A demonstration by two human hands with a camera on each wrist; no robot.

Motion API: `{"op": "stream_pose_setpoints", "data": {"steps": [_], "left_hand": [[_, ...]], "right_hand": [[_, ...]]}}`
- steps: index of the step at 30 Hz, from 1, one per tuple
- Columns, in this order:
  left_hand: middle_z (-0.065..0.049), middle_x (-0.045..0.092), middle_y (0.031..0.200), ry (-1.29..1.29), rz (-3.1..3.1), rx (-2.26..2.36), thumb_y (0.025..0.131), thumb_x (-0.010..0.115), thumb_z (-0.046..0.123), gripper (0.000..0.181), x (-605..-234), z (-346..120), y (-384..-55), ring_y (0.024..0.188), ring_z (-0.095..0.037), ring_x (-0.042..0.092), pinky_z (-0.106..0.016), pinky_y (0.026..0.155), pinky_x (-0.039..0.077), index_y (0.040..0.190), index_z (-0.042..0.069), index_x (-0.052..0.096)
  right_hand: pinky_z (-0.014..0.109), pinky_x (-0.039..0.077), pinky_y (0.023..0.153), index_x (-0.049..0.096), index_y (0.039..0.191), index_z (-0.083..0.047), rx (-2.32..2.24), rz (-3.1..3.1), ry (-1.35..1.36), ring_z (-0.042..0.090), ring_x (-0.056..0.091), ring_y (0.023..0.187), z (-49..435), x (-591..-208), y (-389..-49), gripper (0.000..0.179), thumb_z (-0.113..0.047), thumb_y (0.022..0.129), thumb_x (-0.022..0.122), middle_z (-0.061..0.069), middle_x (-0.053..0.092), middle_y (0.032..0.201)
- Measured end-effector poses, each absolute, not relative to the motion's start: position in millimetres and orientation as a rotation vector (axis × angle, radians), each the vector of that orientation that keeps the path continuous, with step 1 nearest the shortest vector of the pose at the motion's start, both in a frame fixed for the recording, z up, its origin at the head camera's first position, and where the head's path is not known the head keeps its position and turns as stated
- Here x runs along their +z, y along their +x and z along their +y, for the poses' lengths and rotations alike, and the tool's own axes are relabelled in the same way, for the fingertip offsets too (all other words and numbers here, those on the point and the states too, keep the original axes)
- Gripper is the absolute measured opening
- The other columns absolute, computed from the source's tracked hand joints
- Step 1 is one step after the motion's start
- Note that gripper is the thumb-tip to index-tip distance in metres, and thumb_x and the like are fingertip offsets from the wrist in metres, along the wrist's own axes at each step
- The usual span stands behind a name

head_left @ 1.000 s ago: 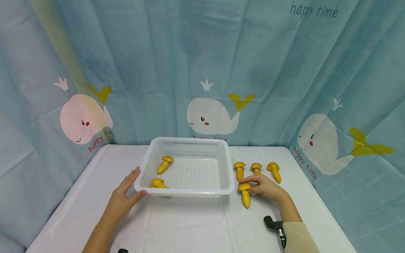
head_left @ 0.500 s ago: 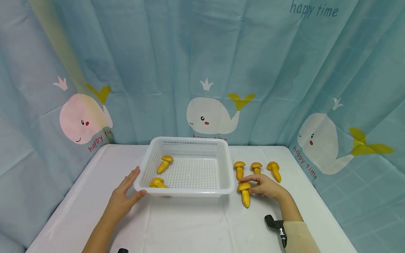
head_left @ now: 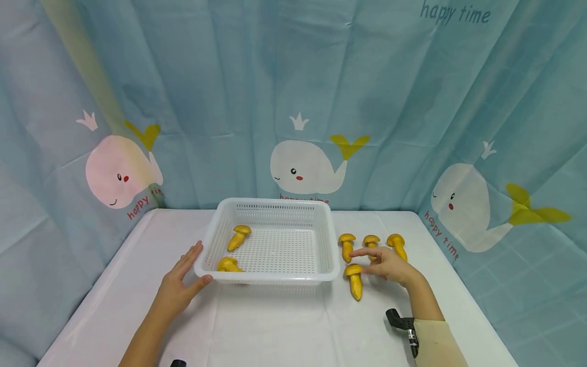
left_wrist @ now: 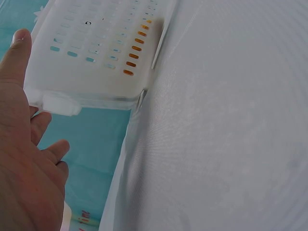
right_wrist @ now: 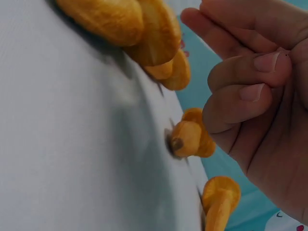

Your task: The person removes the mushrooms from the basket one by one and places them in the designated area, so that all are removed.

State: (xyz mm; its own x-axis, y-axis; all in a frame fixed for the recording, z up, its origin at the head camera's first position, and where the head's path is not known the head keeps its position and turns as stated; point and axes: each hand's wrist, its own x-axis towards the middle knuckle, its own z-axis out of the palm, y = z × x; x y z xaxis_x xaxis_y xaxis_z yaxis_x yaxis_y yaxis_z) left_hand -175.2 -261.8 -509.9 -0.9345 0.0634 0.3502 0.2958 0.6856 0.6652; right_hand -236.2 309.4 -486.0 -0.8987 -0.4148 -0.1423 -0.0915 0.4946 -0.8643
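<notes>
My left hand rests at the front left corner of a white slotted plastic basket, thumb at the front rim and straight fingers along the left side. Two yellow toy mushrooms, one farther back and one by the near wall, lie inside; orange shows through the basket's slots in the left wrist view. My right hand is just right of a mushroom on the table, index finger extended past its cap and thumb beside it. The right wrist view shows two fingers curled toward the palm, holding nothing.
Behind the right hand stand more mushrooms in a row: left, middle and right. A white cloth covers the table. Blue whale-print curtains hang close behind and at both sides.
My right hand has let go of the nearest mushroom and shifted slightly right, its fingers spreading. That mushroom stays in place, and the left hand and basket have not moved.
</notes>
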Motion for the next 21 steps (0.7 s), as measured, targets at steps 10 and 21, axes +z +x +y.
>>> {"op": "stream_pose_setpoints", "data": {"steps": [10,21], "left_hand": [[-0.001,0.032,0.167,-0.299,-2.592,-1.136,0.087,0.082,0.032,0.088,-508.2,-264.2,-172.0,0.156,-0.026,0.027,-0.014,0.125,0.012,0.161,0.029,0.034],[0.001,0.03,0.168,-0.279,-2.604,-1.142,0.087,0.082,0.036,0.089,-509.8,-263.4,-174.1,0.155,-0.033,0.028,-0.021,0.127,0.013,0.161,0.031,0.032]], "right_hand": [[0.023,0.034,0.042,0.068,0.134,-0.024,-1.457,2.497,-0.477,0.016,0.043,0.049,294.7,-443.0,-230.1,0.04,-0.025,0.094,0.076,0.009,0.061,0.082],[0.028,0.045,0.045,0.069,0.131,-0.027,-1.321,2.544,-0.65,0.021,0.046,0.053,249.8,-377.2,-250.0,0.038,-0.026,0.094,0.077,0.002,0.07,0.102]]}}
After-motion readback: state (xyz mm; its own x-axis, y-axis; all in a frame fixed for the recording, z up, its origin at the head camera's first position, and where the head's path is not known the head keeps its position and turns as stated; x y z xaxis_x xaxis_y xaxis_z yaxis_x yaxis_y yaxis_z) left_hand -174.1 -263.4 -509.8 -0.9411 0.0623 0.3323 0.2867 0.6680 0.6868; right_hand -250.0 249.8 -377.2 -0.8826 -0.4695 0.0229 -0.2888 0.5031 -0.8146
